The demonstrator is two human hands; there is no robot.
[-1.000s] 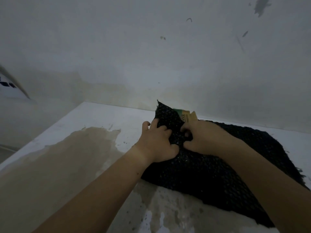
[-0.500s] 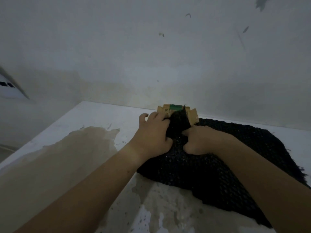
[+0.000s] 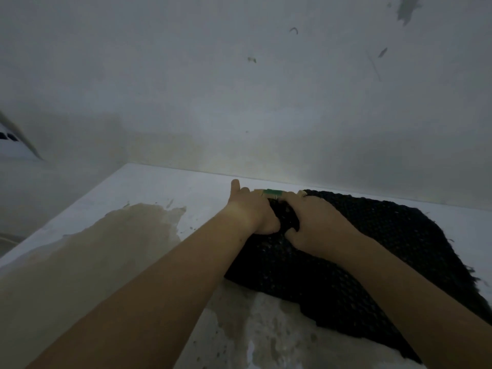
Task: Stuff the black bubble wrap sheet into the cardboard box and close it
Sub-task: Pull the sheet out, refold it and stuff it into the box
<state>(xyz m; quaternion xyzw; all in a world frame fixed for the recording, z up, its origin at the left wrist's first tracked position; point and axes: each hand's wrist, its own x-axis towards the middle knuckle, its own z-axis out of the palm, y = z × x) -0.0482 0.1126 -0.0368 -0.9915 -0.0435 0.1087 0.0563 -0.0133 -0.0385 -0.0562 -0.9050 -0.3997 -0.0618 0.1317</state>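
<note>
A black bubble wrap sheet (image 3: 372,251) lies spread over the right of a white table (image 3: 170,187). A small cardboard box (image 3: 271,193) with a green strip stands at the sheet's far left corner; only its top edge shows beyond my fingers. My left hand (image 3: 250,211) and my right hand (image 3: 311,222) sit side by side over the box. Both press a bunched fold of the sheet down between them at the box's mouth. The box's inside is hidden.
A grey wall (image 3: 266,102) rises right behind the table. A large brownish stain (image 3: 111,241) covers the table's left part, with flaked patches (image 3: 266,336) near me. A white slotted object (image 3: 10,139) shows at the left edge.
The sheet's raised corner has gone down into the box. Both hands have moved forward and now cover the box, which showed more half a second ago.
</note>
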